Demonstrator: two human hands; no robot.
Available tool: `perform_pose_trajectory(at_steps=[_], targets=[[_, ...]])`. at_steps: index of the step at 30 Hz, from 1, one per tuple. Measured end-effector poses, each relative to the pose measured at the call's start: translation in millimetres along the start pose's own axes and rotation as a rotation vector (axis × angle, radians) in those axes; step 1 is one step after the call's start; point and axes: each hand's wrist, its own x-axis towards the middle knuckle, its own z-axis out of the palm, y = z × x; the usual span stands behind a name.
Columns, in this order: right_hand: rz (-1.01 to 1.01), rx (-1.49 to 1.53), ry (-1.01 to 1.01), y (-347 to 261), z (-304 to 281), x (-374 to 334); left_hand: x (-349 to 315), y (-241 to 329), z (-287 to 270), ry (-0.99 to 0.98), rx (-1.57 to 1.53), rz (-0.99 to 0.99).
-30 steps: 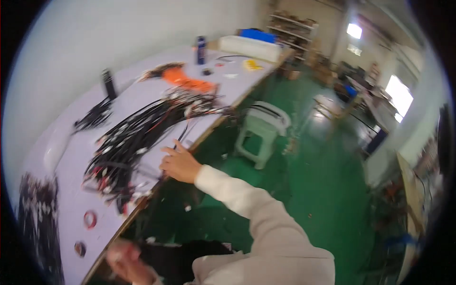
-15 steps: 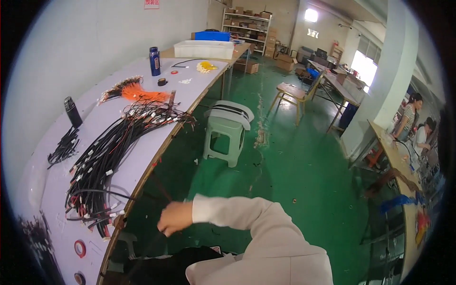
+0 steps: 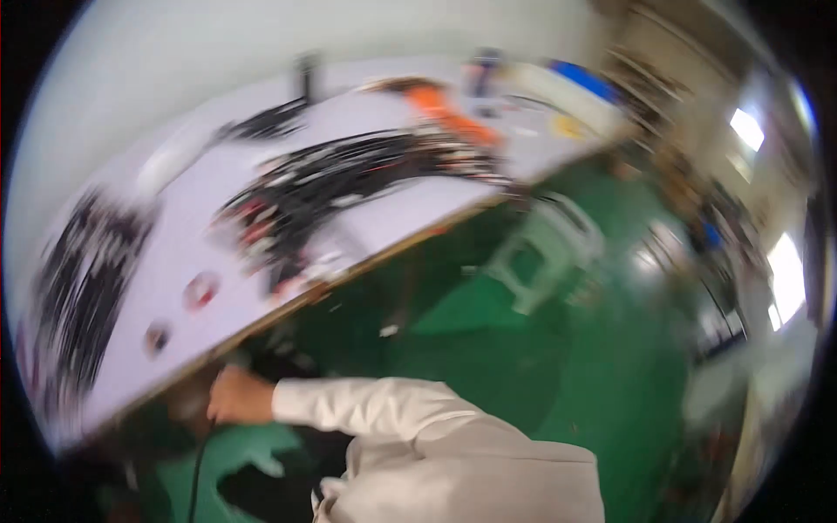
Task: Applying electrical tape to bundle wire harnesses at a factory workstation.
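Observation:
My right hand (image 3: 241, 397) is closed, its fingers wrapped round a thin black cable (image 3: 199, 475) that hangs below it past the table's front edge. The light sleeve crosses from the lower right. My left hand is not in view. Just beyond the edge, on the pale table (image 3: 222, 327), a long bundle of black cables (image 3: 336, 179) with light and red ends is spread out. A second black cable bundle (image 3: 83, 296) lies at the far left. Between them sit a red tape roll (image 3: 201, 290) and a dark tape roll (image 3: 157, 337). Motion blurs the tabletop.
Orange wires (image 3: 445, 113), a dark bottle (image 3: 308, 78), a blue flask (image 3: 484, 74) and a white bin (image 3: 558, 96) stand or lie farther back. A pale green stool (image 3: 540, 253) is on the green floor beside the table.
The view has swung left and tilted, so the table lies more across it. My right hand appears farther left, beside the near table edge, still closed; the cable now hangs visibly below it.

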Motion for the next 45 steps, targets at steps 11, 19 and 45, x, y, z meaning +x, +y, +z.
perform_pose_trajectory(at_steps=[11,19,45], targets=[[0.402,1.268,-0.346,-75.2,6.9,-1.0,-100.4,21.5,110.0,0.360,0.237,-0.823],[0.656,1.329,-0.280,-92.4,2.0,-24.5,-104.6,-0.5,122.1,0.256,0.022,-0.996],[1.013,1.730,-0.421,-99.1,-4.5,0.2,-116.4,-0.2,110.0,0.231,0.048,-0.819]])
